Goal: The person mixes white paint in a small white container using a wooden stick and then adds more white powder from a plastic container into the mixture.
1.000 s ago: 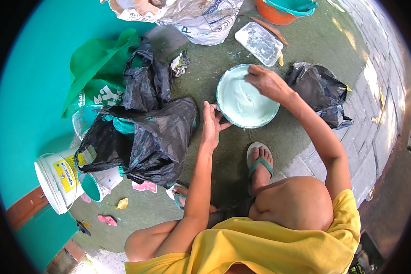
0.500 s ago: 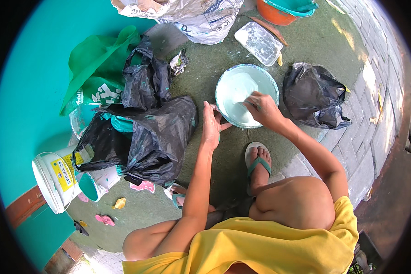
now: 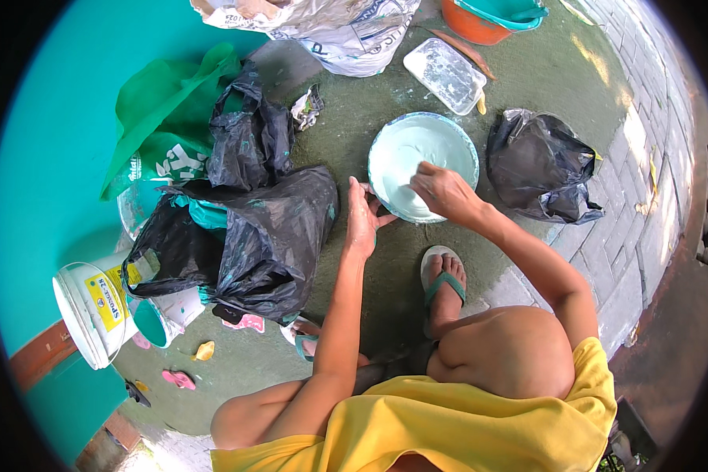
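A round bowl (image 3: 467, 140) with a pale mint-coloured paste or paint in it rests on the ground in front of me. My left hand (image 3: 363, 219) holds the bowl's near left side, thumb up by the rim and fingers reaching along the wall. Over the near right part of the bowl, my right hand (image 3: 447, 193) is closed, knuckles up, just above the paste. Whatever it grips is hidden beneath the fingers. Swirl marks show on the paste's surface.
Black plastic bags (image 3: 283, 236) and a white bucket (image 3: 86, 315) are at the left by a teal wall. To the right lies another black bag (image 3: 539, 169). Beyond the bowl are a paint-smeared plastic tray (image 3: 445, 76), a white sack (image 3: 358, 39) and an orange basin (image 3: 473, 27).
My right hand has shifted slightly left and nearer to me over the bowl. My left hand stays at the bowl's side.
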The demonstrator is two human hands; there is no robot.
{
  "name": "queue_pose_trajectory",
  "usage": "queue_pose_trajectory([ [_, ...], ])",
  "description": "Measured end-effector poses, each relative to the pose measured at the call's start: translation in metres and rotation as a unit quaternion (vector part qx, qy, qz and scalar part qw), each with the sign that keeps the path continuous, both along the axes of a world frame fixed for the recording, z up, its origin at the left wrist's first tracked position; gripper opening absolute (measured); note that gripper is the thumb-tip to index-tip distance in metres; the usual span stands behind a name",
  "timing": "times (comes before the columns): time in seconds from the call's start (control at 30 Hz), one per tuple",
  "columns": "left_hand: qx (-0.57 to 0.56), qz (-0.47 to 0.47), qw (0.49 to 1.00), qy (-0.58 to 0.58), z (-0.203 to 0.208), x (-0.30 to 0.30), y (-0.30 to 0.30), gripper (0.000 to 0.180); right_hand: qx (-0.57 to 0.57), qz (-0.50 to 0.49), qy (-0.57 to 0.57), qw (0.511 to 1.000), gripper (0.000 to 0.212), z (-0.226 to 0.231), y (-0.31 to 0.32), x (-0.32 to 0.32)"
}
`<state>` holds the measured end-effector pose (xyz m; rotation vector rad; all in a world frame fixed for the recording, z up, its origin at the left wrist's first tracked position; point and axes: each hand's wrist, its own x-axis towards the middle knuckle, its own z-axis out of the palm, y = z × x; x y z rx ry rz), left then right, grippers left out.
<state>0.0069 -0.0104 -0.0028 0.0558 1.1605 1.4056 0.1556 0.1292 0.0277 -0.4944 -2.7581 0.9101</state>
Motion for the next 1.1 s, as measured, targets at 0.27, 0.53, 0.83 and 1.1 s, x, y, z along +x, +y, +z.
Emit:
queue_pose_trajectory([
  [0.27,0.002,-0.016,1.000,0.001,0.004,-0.001,0.004,0.061,0.077,-0.114,-0.090,0.986,0.007,-0.005,0.040,0.014],
  [0.53,-0.022,-0.014,1.000,0.012,0.001,-0.004,0.002,0.062,-0.009,-0.120,0.046,0.992,0.009,0.039,0.041,0.007],
  [0.83,-0.005,-0.012,1.000,0.010,-0.006,-0.008,-0.002,0.061,-0.092,-0.097,0.015,0.991,0.009,0.032,0.020,0.016],
  [1.1,-0.011,-0.014,1.000,0.000,0.001,-0.007,0.001,0.060,-0.011,-0.154,0.010,0.988,0.007,0.017,0.022,0.020],
])
